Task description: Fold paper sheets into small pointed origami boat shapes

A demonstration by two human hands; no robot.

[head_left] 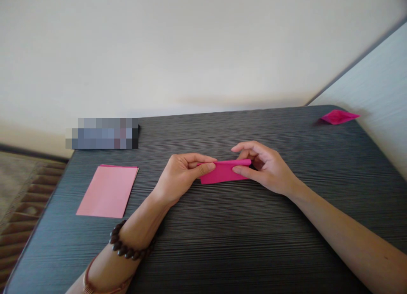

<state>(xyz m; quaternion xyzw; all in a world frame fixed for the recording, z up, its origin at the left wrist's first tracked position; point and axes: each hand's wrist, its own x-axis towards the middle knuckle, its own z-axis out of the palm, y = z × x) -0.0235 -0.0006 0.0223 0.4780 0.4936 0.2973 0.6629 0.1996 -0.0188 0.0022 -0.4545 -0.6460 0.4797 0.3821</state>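
Observation:
A folded magenta paper (222,172) lies in the middle of the dark striped table (222,243). My left hand (182,175) pinches its left end, thumb on top and fingers curled. My right hand (263,167) pinches its right end between thumb and fingers. The paper is a narrow strip, its upper edge folded over. A beaded bracelet sits on my left wrist.
A stack of light pink paper sheets (108,191) lies at the left of the table. A finished magenta folded piece (338,116) rests at the far right corner by a pale wall. A blurred dark object (101,133) sits at the back left edge.

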